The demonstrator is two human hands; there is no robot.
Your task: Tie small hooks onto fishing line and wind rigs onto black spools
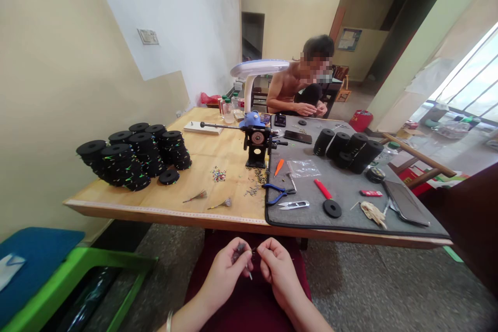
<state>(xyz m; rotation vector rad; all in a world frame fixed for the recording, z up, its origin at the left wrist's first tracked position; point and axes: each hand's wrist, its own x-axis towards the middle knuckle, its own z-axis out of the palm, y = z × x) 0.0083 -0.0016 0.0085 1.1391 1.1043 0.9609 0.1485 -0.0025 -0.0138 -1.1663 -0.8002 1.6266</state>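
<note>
Over my lap, below the table's front edge, my left hand [229, 268] pinches a small dark tuft of fibres [238, 252]. My right hand [277, 265] is closed in a pinch right beside it, fingertips almost touching the left hand's, on something too small to make out. Both hands are well short of the wooden table [163, 201].
A grey mat [350, 189] holds blue pliers [277, 191], snips [292, 205], a red-handled tool [322, 189], a black disc [332, 208], phones and black spools [348, 148]. Stacked black spools [132, 158] stand left, a winder [257, 140] and lamp [257, 70] mid-table. Another person [301, 88] works opposite. A green stool [58, 280] stands left.
</note>
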